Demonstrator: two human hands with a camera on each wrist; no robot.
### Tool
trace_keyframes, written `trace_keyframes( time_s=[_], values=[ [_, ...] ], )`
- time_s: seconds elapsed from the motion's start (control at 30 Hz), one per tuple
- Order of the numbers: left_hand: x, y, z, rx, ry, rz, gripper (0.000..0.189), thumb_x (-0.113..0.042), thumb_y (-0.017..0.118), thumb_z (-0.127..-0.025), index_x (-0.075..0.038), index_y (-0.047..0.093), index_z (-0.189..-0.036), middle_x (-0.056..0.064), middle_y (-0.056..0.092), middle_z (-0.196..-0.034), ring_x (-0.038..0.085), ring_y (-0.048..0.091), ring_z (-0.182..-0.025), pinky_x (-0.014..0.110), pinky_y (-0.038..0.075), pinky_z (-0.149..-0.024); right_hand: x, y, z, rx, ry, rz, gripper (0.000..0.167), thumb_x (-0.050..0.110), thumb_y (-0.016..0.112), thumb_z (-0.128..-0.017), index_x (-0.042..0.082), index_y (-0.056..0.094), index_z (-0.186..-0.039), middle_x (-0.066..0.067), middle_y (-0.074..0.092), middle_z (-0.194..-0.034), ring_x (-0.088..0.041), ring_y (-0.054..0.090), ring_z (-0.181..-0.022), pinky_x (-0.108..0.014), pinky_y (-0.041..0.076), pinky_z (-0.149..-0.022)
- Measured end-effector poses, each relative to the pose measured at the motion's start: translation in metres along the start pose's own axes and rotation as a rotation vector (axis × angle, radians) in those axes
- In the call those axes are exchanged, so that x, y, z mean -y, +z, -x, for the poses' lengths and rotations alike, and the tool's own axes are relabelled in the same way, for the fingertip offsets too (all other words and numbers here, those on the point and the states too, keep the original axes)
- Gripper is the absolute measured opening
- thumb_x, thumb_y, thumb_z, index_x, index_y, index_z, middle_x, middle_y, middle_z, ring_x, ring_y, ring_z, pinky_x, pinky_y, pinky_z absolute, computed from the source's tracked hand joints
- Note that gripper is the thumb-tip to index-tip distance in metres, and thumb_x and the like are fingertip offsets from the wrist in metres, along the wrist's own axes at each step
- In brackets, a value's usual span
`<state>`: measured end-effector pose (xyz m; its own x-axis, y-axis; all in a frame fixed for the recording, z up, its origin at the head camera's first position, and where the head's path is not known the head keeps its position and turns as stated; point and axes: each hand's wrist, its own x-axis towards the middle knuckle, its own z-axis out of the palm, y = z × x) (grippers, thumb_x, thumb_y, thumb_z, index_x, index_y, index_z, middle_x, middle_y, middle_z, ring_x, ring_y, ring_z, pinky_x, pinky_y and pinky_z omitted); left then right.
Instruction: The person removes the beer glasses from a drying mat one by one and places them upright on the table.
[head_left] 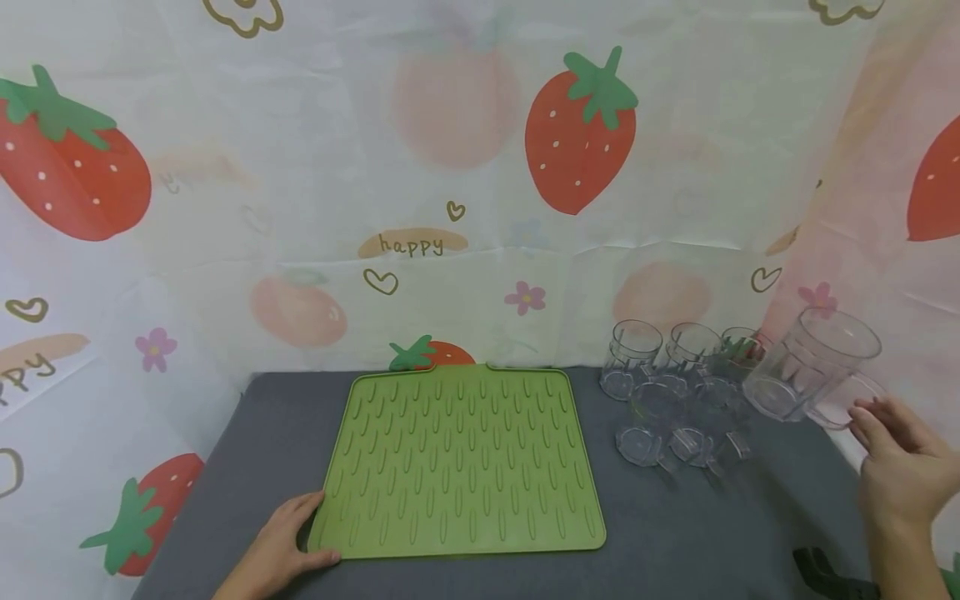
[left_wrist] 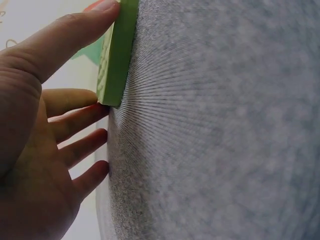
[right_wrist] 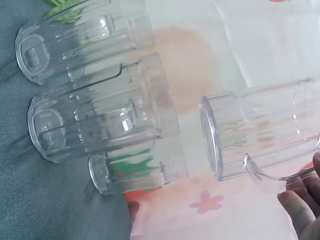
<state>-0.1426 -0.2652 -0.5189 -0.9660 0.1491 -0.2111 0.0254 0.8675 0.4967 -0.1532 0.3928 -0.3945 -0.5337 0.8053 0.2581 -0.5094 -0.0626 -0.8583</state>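
A clear mug (head_left: pixel 813 362) hangs tilted above the table at the right, its handle gripped between the thumb and fingers of my right hand (head_left: pixel 903 471). In the right wrist view the mug (right_wrist: pixel 260 132) is apart from the other mugs, its base facing them. My left hand (head_left: pixel 277 542) rests at the near left corner of a ribbed green mat (head_left: pixel 465 467), thumb along the front edge and fingers by the left side. The left wrist view shows those fingers (left_wrist: pixel 75 122) extended and spread, touching the mat's edge (left_wrist: pixel 120 55).
Several clear mugs (head_left: pixel 633 354) stand in a cluster on the grey tabletop (head_left: pixel 675 533), right of the mat. A black object (head_left: pixel 828 575) lies at the near right. Strawberry-printed cloth (head_left: pixel 480 183) hangs behind and along both sides.
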Motion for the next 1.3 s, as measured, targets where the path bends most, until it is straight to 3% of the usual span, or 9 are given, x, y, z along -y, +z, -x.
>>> trace_keyframes(
  time_s=[0.2,0.5,0.67,1.03,1.13,1.3],
  values=[
    [0.000,0.000,-0.001,0.007,-0.005,-0.006,0.098,-0.050,0.081,-0.073,0.008,0.043,-0.142,0.029,0.046,-0.140,0.052,0.040,-0.130,0.064,0.041,-0.098,-0.006,-0.007,0.001,-0.030,0.003,0.064,0.021,-0.012,0.069,-0.081,0.003,0.076,-0.094,0.006,0.073,-0.078,-0.001,0.068,-0.072,-0.008,0.053,-0.067],
    [0.000,0.000,-0.001,0.009,-0.009,0.000,0.098,-0.049,0.081,-0.073,0.009,0.043,-0.141,0.030,0.046,-0.140,0.053,0.039,-0.130,0.065,0.040,-0.098,-0.015,-0.019,0.002,-0.050,0.014,0.063,0.019,-0.010,0.069,-0.082,0.006,0.075,-0.091,0.006,0.071,-0.079,0.000,0.068,-0.072,-0.008,0.053,-0.065],
    [0.001,0.000,-0.001,0.019,-0.015,-0.002,0.098,-0.050,0.080,-0.073,0.008,0.042,-0.142,0.030,0.045,-0.141,0.054,0.038,-0.131,0.066,0.039,-0.098,-0.022,-0.024,0.001,-0.061,-0.007,0.163,0.021,-0.008,0.068,-0.085,0.012,0.074,-0.087,0.011,0.070,-0.078,0.003,0.065,-0.071,-0.005,0.051,-0.066],
    [0.002,-0.001,-0.002,0.015,-0.019,0.001,0.097,-0.050,0.081,-0.073,0.008,0.043,-0.142,0.030,0.046,-0.141,0.053,0.039,-0.131,0.066,0.039,-0.098,-0.043,-0.037,0.006,-0.043,-0.036,0.249,0.027,-0.010,0.068,-0.083,0.017,0.075,-0.087,0.017,0.070,-0.073,0.007,0.066,-0.069,-0.005,0.051,-0.068],
    [0.002,0.000,-0.002,0.017,-0.021,0.003,0.097,-0.050,0.080,-0.073,0.007,0.043,-0.141,0.030,0.046,-0.140,0.053,0.039,-0.131,0.066,0.039,-0.098,-0.052,-0.042,0.008,-0.047,-0.014,0.218,0.028,-0.011,0.069,-0.082,0.017,0.075,-0.086,0.015,0.070,-0.074,0.006,0.067,-0.069,-0.005,0.051,-0.068],
    [0.001,-0.001,-0.002,0.020,-0.025,0.012,0.097,-0.050,0.080,-0.073,0.007,0.043,-0.142,0.029,0.046,-0.141,0.053,0.038,-0.131,0.066,0.039,-0.098,-0.064,-0.046,0.014,-0.035,0.005,0.397,0.032,-0.006,0.070,-0.084,0.025,0.072,-0.084,0.027,0.066,-0.071,0.014,0.063,-0.067,0.000,0.048,-0.067]
  ],
)
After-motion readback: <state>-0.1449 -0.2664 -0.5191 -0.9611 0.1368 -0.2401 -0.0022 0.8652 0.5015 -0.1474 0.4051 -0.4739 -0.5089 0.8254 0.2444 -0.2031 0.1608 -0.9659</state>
